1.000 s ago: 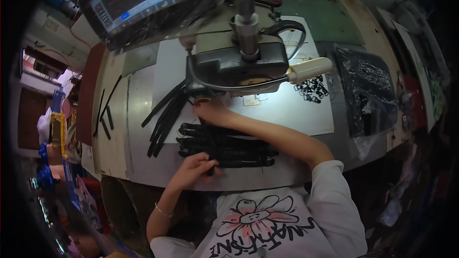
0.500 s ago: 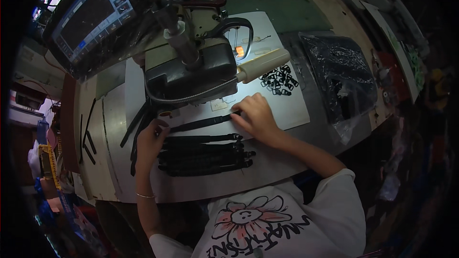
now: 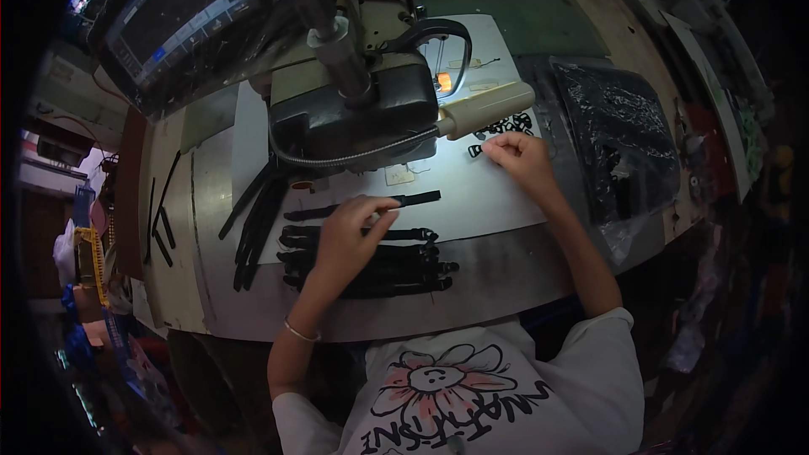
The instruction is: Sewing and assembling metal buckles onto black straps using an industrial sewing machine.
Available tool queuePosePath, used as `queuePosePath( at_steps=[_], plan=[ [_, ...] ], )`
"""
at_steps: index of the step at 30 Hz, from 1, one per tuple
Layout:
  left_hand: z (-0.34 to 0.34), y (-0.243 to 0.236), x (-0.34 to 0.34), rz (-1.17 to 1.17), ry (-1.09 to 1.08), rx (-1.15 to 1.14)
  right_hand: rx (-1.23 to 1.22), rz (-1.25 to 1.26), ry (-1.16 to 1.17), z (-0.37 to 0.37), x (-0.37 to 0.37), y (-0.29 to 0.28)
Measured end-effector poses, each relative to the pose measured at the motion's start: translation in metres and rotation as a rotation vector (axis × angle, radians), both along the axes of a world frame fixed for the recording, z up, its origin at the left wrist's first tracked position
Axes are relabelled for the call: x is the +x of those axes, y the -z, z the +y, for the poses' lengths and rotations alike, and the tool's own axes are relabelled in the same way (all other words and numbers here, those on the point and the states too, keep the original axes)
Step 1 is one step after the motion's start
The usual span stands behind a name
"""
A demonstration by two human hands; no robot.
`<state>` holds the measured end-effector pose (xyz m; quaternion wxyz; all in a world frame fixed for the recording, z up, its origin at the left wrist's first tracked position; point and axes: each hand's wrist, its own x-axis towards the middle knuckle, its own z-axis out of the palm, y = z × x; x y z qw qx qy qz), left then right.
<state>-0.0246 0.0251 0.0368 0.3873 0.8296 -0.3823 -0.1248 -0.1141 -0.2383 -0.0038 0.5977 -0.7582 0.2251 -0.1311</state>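
Note:
My left hand (image 3: 356,226) is closed, thumb and fingers pinching a black webbing strap (image 3: 421,198) near its right end, over the white sheet under the machine head. My right hand (image 3: 524,160) pinches a small black buckle (image 3: 474,151) at its fingertips, just in front of a pile of similar black buckles (image 3: 514,124). Close below my left hand, several finished-looking black straps (image 3: 371,270) lie stacked side by side. To its left, more long black straps (image 3: 257,223) fan out from beside the machine.
A sewing machine head (image 3: 354,114) with a cream-coloured lamp (image 3: 489,109) overhangs the work area. At upper left stands a screen (image 3: 173,21). A clear plastic bag with black contents (image 3: 619,135) lies at right. A few loose black strips (image 3: 160,223) rest at far left.
My right hand has let go of the strap's right end, moved right to the pile and taken a buckle. My left hand has slid right along the strap. The view has shifted slightly.

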Motion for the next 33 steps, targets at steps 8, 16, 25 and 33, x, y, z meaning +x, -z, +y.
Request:
queuePosePath(
  at_steps=[8,16,25,33],
  plan=[
    [-0.056,0.021,-0.009,0.489,0.064,-0.164,0.374,0.056,-0.339,0.030,-0.008,-0.029],
    [-0.028,0.010,-0.019,0.248,0.130,0.064,0.543,0.190,-0.505,0.051,-0.013,-0.017],
    [-0.025,0.014,-0.018,0.158,0.179,0.013,0.478,0.142,-0.565,0.052,-0.023,-0.002],
    [-0.040,0.044,0.003,-0.320,0.087,0.119,0.050,0.045,-0.201,0.048,-0.009,0.002]
  ],
)
